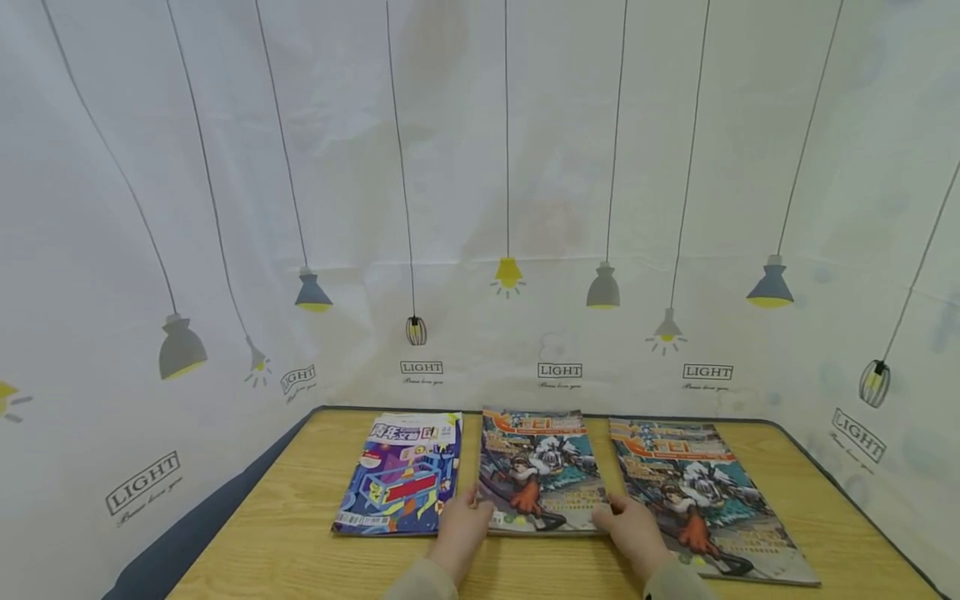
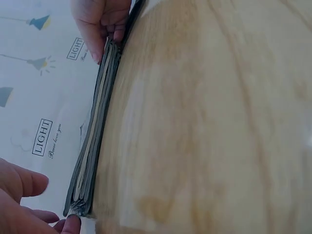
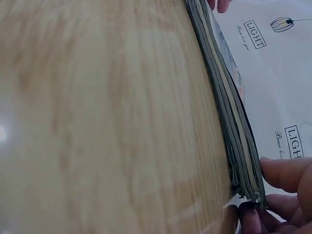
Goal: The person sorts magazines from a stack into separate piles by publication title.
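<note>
A stack of comic-style magazines lies in the middle of the wooden table, and its layered near edge shows in both wrist views. At its near left corner is my left hand; the fingertips touch the stack's end, while the thumb stands apart from the edge. My right hand pinches the near right corner, with the thumb against the cover side and fingertips at the end. Left of the stack lies a purple magazine pile. To the right, more of the comic-style magazines lie overlapping.
The wooden table has a dark edge strip along its back and sides. Behind and around it hangs a white curtain printed with lamps and the word LIGHT.
</note>
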### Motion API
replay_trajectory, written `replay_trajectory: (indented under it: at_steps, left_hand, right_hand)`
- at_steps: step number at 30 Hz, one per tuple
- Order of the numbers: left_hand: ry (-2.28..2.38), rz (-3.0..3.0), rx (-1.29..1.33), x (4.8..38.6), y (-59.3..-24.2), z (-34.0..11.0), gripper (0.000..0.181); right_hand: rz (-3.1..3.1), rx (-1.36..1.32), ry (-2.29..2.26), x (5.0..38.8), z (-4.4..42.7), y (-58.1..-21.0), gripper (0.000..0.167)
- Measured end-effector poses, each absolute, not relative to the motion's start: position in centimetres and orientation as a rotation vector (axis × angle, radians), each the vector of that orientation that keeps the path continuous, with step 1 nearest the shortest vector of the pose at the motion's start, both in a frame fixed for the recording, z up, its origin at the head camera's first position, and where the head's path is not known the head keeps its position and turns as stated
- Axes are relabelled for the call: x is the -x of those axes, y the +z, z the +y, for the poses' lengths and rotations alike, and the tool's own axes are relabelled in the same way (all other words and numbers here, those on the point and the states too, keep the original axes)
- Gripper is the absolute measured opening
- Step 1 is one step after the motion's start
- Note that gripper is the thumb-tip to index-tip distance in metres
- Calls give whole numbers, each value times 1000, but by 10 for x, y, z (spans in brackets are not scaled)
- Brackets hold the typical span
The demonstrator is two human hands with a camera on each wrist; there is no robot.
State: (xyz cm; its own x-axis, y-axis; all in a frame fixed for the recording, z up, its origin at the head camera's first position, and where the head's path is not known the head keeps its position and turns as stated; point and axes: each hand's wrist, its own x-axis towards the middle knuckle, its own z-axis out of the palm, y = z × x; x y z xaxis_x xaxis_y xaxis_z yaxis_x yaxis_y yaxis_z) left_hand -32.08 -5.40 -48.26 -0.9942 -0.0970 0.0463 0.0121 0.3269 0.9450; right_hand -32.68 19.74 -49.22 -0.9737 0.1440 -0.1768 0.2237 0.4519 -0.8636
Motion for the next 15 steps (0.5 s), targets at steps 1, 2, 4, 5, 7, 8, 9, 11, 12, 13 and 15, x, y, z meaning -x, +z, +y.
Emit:
replay_trajectory:
  at_steps: [1,2,4,5,7,8,9,11,12,13,15]
  left_hand:
    - [-1791,-2481,-65,320,-484,-54,48]
    - [-1807,-2484,-60,320,-485,-54,48]
    - [-1834,-2479,-39,320,-488,-53,48]
    - [-1833,-2484,-36,320,-488,-53,49]
    - [-1828,-2487,-47,321,-490,-52,51]
    - [-1824,-2485,-55,321,-491,-51,52]
    - [-1832,-2481,-56,321,-491,-51,53]
    - [-1842,-2477,-60,322,-491,-51,54]
    - [-1861,-2478,-74,322,-490,-50,55]
    - [-1871,-2479,-86,322,-490,-50,55]
    - [-1889,-2480,-104,322,-489,-50,56]
  right_hand:
    - [2615,-331,-1568,326,197,-492,63]
    - [2618,-336,-1568,326,196,-492,62]
    - [2624,-337,-1566,326,195,-492,61]
    - [2626,-336,-1566,325,195,-492,61]
    - [2620,-336,-1575,324,195,-491,61]
    - [2616,-336,-1578,324,195,-491,61]
    - [2613,-332,-1579,324,195,-490,61]
    - [2596,-331,-1592,324,195,-490,61]
    - [2585,-331,-1600,324,195,-489,61]
    - [2579,-330,-1603,324,195,-489,61]
    - [2565,-330,-1614,324,195,-489,61]
